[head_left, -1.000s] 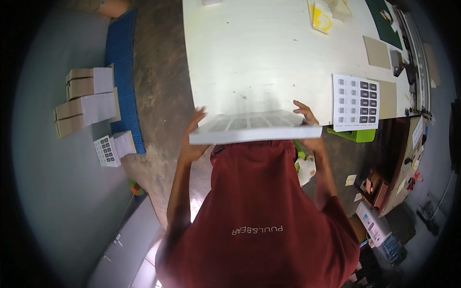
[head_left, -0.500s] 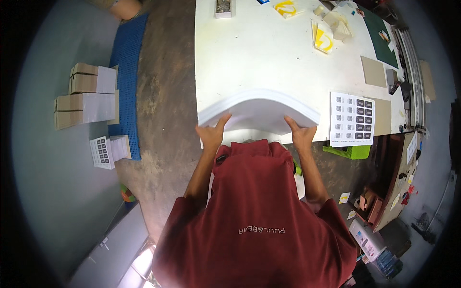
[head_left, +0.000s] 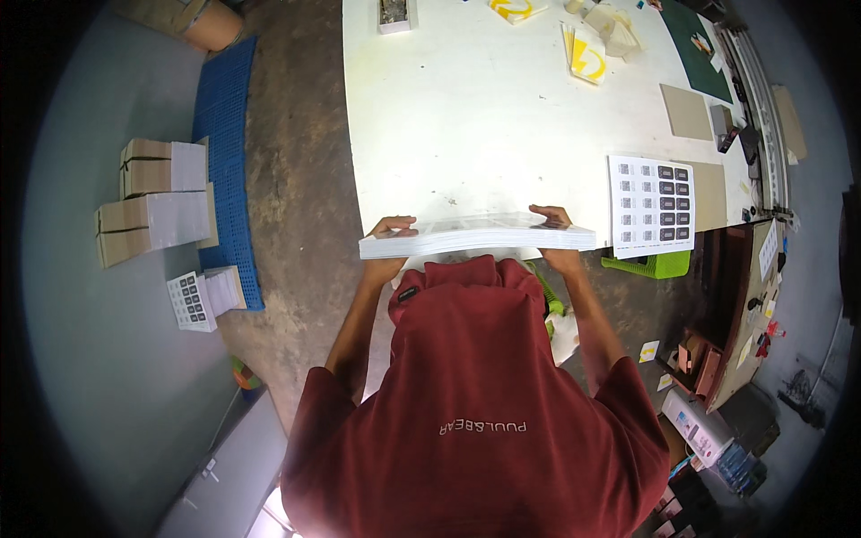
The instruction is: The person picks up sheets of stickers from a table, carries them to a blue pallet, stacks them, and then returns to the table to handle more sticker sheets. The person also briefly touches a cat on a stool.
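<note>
A thick stack of paper sheets (head_left: 480,238) stands on its long edge at the table's near side, its layered white edges facing up toward me. My left hand (head_left: 392,231) grips its left end, fingers over the far face and the rest of the hand below the near side. At the right end my right hand (head_left: 554,224) holds it the same way, thumb and fingers partly hidden by the paper. To the right, a pile of printed sheets (head_left: 652,206) with rows of dark labels lies at the table edge.
The white table (head_left: 448,125) bears yellow-and-white cards (head_left: 585,56), a small box (head_left: 395,14), grey boards (head_left: 689,112) and a green cutting mat (head_left: 695,49). A green basket (head_left: 659,264) sits below its edge. Paper bundles (head_left: 175,220) stand by a blue slatted pallet (head_left: 224,134) on the left.
The stack was bowed upward in an arch between my hands; now it is nearly straight, with its edges toward me. My fingers have come round to its far side.
</note>
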`<state>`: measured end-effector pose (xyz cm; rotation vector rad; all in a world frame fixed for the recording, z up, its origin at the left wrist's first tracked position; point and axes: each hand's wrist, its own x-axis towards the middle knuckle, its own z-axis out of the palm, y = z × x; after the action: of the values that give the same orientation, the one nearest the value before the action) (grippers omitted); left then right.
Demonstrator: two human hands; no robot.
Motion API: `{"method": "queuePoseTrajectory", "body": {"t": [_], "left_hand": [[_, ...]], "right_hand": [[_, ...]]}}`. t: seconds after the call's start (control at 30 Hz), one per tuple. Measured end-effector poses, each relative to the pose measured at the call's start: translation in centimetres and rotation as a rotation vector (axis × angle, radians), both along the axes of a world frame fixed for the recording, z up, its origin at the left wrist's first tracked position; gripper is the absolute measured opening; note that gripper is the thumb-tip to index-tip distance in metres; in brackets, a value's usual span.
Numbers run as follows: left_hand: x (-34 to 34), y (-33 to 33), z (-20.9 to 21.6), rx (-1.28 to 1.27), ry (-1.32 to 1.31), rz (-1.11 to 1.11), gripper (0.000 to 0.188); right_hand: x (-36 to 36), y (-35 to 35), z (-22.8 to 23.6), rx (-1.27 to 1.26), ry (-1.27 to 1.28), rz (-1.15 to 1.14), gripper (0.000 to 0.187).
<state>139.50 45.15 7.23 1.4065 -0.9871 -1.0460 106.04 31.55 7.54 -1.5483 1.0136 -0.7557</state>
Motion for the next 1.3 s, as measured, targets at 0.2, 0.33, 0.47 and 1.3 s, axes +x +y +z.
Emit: {"method": "queuePoseTrajectory", "body": {"t": [0.2, 0.33, 0.47, 1.3], "left_hand": [[-0.6, 0.8, -1.6, 0.072, 0.078, 0.061, 0.033], [0.1, 1.1, -7.1, 0.072, -0.125, -0.006, 0.038], [0.9, 1.7, -9.4, 0.058, -0.242, -0.033, 0.037], [-7.8, 2.4, -6.0, 0.427, 0.275, 0.342, 0.046]], "right_hand": [[0.0, 0.1, -0.9, 0.006, 0.115, 0.004, 0.044], [-0.6, 0.1, -4.2, -0.038, 0.202, 0.049, 0.041], [-0.7, -0.2, -4.4, 0.032, 0.267, 0.061, 0.034], [-2.7, 2.6, -5.6, 0.448, 0.084, -0.235, 0.045]]}}
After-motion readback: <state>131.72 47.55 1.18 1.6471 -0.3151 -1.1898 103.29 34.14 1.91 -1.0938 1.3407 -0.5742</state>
